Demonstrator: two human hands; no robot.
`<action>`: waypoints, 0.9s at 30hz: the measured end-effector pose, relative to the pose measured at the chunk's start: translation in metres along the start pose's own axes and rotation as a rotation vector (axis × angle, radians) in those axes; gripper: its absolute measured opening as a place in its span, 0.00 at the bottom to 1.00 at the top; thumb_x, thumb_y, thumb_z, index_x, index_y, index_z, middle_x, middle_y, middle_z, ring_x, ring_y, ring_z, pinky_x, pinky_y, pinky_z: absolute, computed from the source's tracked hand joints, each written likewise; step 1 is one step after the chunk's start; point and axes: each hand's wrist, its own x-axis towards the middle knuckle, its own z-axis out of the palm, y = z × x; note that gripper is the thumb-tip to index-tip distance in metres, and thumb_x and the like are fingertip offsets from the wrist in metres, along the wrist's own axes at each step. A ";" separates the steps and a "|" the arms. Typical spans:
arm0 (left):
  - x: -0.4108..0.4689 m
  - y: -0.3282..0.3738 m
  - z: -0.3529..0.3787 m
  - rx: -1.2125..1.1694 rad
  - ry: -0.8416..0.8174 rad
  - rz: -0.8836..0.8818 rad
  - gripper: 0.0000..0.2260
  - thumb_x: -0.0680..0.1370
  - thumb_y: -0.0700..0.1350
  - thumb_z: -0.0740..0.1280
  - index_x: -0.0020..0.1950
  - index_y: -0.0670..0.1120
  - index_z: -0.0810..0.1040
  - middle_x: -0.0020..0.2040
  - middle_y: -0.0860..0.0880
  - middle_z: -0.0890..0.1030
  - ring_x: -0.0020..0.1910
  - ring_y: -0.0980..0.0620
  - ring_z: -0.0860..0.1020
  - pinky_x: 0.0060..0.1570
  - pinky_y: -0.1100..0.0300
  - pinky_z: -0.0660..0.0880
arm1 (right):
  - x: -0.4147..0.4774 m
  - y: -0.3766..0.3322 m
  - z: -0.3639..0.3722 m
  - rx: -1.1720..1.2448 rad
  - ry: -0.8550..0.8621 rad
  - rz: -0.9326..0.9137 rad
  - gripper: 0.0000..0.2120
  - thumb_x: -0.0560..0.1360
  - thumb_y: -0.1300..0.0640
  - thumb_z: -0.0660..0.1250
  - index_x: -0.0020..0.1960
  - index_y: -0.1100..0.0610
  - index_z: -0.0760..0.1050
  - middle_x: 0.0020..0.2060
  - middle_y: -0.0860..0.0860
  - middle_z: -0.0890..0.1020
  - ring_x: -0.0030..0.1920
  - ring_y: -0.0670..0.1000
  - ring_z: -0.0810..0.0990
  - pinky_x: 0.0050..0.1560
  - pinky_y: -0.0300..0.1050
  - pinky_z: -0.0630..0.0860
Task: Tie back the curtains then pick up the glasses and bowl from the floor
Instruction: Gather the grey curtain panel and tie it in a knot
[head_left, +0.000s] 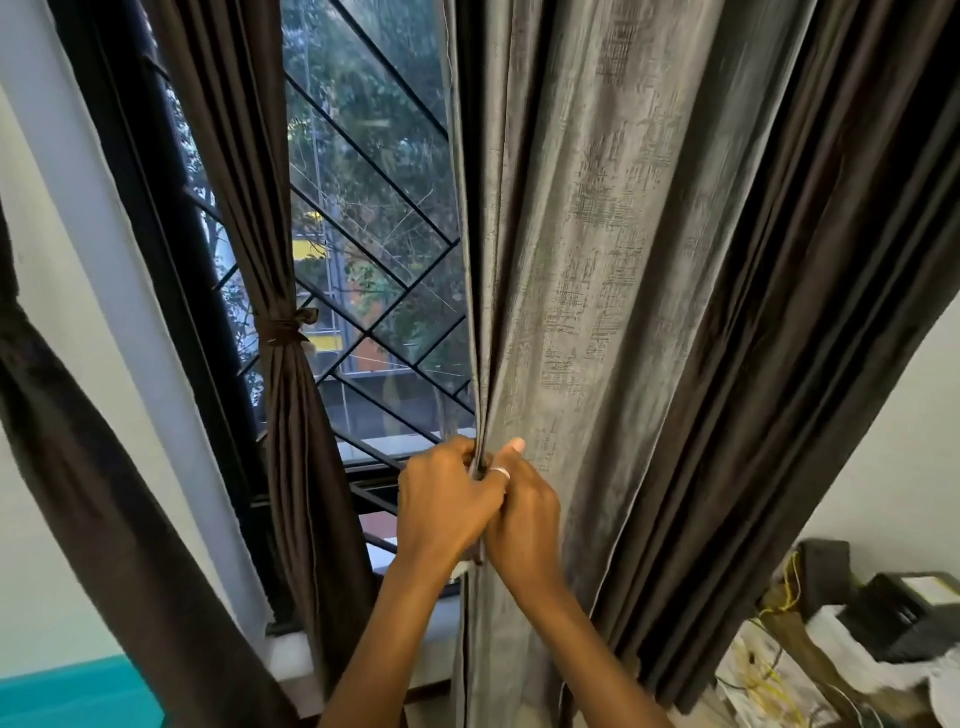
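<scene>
The right curtain (623, 260) hangs loose over the right side of the window (374, 182). Its long axis goes straight down, from the top of the window to below the sill.

Both hands are on its inner edge, a little above the sill and close together, touching each other. The left hand (447, 499) has its fingers curled around the edge from the window side. The right hand (524, 519) pinches the same edge from the room side, with its thumb pointing up. Something pale shows between the two hands; it may be the hem or a tie, I cannot say which.

Nearly all the cloth lies to the right of the hands and spreads wide toward the top. The right hand is the nearer one to this cloth, so I judge it should sweep the folds together, and the left hand should hold the edge in place.

The left curtain (291, 415), at the left edge of the window, is already bound at its middle with a dark band (283, 330), so this half of the first step looks done.

The glasses and the bowl are not in view, and neither is the floor.
</scene>
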 end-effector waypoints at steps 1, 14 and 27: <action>0.001 0.003 0.002 0.032 0.011 -0.008 0.22 0.77 0.64 0.64 0.33 0.49 0.74 0.27 0.52 0.76 0.28 0.57 0.75 0.31 0.60 0.73 | 0.000 -0.001 0.000 0.014 0.037 -0.003 0.09 0.83 0.58 0.63 0.44 0.54 0.76 0.36 0.45 0.78 0.37 0.41 0.77 0.40 0.28 0.67; 0.009 0.001 0.016 0.116 0.006 0.064 0.14 0.81 0.49 0.64 0.36 0.49 0.71 0.30 0.53 0.72 0.32 0.49 0.76 0.30 0.57 0.68 | 0.011 0.024 -0.025 0.271 -0.101 0.061 0.09 0.78 0.56 0.71 0.57 0.50 0.84 0.48 0.41 0.85 0.50 0.41 0.83 0.49 0.40 0.81; 0.021 -0.016 0.028 0.037 0.080 0.079 0.16 0.79 0.51 0.68 0.33 0.47 0.76 0.24 0.52 0.72 0.24 0.57 0.72 0.27 0.57 0.71 | 0.132 0.112 -0.101 0.012 -0.035 0.449 0.29 0.76 0.52 0.73 0.74 0.58 0.69 0.65 0.51 0.78 0.64 0.53 0.78 0.67 0.51 0.75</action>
